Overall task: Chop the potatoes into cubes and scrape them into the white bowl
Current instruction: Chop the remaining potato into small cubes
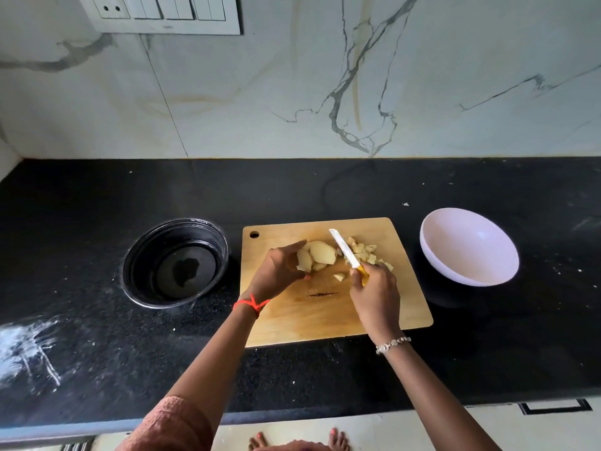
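– Between the two hands, on the cutting board (312, 317): the potato slices (320, 253), uncut, in a loose stack. Fingers of the left hand (276, 270) curl round the stack's left side and pin it.

– And the right hand (377, 296)?

– Clamped round the yellow handle of the knife (345, 249). The blade runs away from that hand, forward and a little to its left. Its tip reaches past the far side of the stack.

– Which way do the slices lie from the blade?

– Just to its left; touching or a hair apart, can't tell. The cut cubes (361, 250) are heaped just to its right, beyond the right hand's knuckles. One stray piece (339, 277) lies between the hands, nearer the right.

– Long axis of the stack?

– Roughly hand to hand, so about square to the blade. Judgement: the next cut means shifting the blade leftward into the stack, with the left fingers backing off ahead of it.

– Bowl?

– To the right of the right hand, off the board, sits the white bowl (471, 252), no potato in it. The knife hand is the nearer one, so scraping would push the cubes rightward, away from the left hand. Out beyond the left hand, on the other side, is the black bowl (208, 236).

– Stage?

– Partway through chopping, by my reading. Nothing scraped yet.
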